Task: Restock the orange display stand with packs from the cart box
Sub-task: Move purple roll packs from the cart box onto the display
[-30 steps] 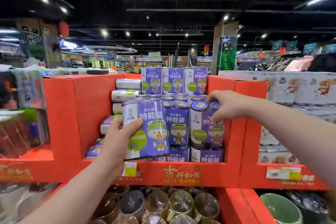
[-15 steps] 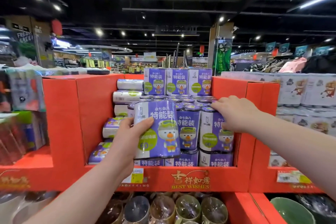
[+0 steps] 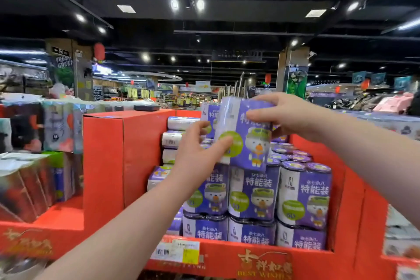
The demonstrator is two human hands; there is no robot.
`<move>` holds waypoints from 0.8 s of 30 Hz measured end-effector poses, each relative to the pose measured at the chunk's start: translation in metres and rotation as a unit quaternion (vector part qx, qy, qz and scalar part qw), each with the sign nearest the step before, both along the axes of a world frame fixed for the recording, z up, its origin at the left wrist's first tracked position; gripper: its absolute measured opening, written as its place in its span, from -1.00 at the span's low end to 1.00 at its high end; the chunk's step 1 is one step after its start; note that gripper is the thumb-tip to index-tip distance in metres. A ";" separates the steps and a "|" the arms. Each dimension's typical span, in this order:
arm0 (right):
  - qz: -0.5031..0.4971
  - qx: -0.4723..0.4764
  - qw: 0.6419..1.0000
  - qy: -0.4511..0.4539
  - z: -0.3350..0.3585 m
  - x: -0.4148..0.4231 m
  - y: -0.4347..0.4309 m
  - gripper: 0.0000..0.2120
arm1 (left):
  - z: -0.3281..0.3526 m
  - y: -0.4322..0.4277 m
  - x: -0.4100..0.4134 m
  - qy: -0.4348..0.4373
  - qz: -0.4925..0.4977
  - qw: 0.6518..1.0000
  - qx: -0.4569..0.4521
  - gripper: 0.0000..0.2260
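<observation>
Fingers (image 3: 256,116) of our right hand (image 3: 288,116) curl over the purple pack (image 3: 247,143); our left hand (image 3: 197,157) grips its side. It hangs at frame centre above the stacked packs (image 3: 304,195) in the orange display stand (image 3: 136,154). We should lower it square, label forward.

The purple pack (image 3: 247,134), held low before the orange display stand (image 3: 141,154) a second ago, now rides tilted above the front row of stacked packs (image 3: 254,191). The right hand (image 3: 281,116) has left the stack to grip its top; the left hand (image 3: 197,154) has risen with it.
</observation>
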State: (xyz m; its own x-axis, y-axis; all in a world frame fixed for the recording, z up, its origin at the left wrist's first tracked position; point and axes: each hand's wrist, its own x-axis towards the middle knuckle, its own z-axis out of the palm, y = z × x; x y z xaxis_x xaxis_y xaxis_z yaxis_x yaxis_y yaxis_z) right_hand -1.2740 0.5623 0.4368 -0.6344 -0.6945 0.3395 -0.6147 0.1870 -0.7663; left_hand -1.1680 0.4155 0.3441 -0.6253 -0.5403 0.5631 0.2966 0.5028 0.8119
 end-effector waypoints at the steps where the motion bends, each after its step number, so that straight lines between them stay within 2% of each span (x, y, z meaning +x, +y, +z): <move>1: -0.018 -0.017 1.000 0.009 0.008 -0.007 -0.002 -0.76 | -0.002 -0.009 -0.001 -0.024 0.053 0.997 -0.059 -0.46; 3: -0.057 -0.025 0.997 0.048 0.020 -0.023 -0.009 -0.80 | -0.012 -0.025 -0.006 -0.099 0.100 0.977 -0.158 -0.37; 6: -0.119 -0.006 0.988 0.096 0.027 -0.046 -0.029 -0.58 | -0.027 -0.037 -0.013 -0.187 0.063 0.963 -0.185 -0.36; 8: -0.130 0.011 0.985 0.109 0.024 -0.057 -0.047 -0.44 | -0.031 -0.042 -0.016 -0.186 0.059 0.961 -0.195 -0.48; 10: -0.128 0.033 0.982 0.133 0.018 -0.069 -0.066 -0.41 | -0.032 -0.046 -0.018 -0.181 0.067 0.958 -0.210 -0.55; 18: -0.132 0.090 0.969 0.189 0.006 -0.101 -0.131 -0.37 | -0.036 -0.050 -0.020 -0.185 0.062 0.956 -0.219 -0.48; 24: -0.136 0.107 0.965 0.198 0.003 -0.122 -0.154 -0.36 | -0.036 -0.051 -0.019 -0.184 0.047 0.959 -0.211 -0.49</move>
State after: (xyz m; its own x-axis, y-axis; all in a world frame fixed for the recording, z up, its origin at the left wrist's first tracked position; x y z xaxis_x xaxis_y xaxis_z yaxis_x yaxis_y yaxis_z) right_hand -1.3959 0.4083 0.4398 -0.6528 -0.6015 0.4605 -0.7575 0.5103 -0.4072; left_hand -1.1873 0.3646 0.3082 -0.7829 -0.3763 0.4955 -0.0335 0.8207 0.5704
